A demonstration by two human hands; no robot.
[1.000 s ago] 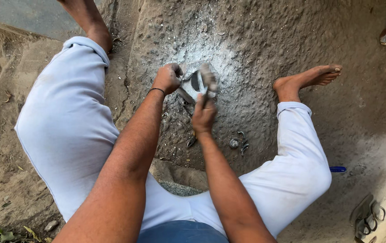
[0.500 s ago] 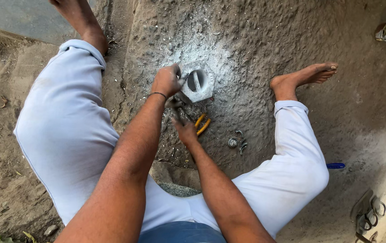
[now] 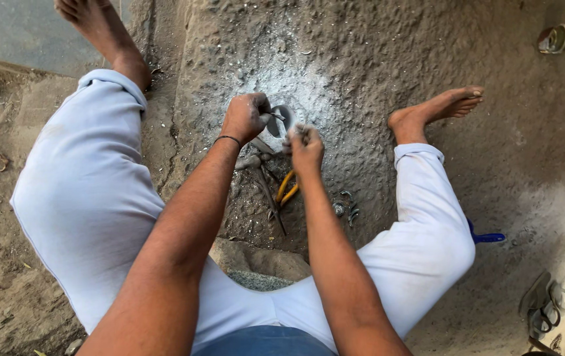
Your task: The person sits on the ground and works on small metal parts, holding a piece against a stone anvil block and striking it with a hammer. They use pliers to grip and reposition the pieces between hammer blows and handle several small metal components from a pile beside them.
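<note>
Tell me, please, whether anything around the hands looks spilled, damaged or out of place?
Pale grey powder is spread over the ground around the metal piece that both hands hold. Yellow-handled pliers and small metal bits lie loose in the dirt. Nothing looks broken.

A grey metal piece (image 3: 281,120) sits between the fingers (image 3: 261,105). Just below them lie yellow-handled pliers (image 3: 286,188) on grey, ash-dusted ground (image 3: 361,59). The trousers (image 3: 85,198) are pale blue-white.
</note>
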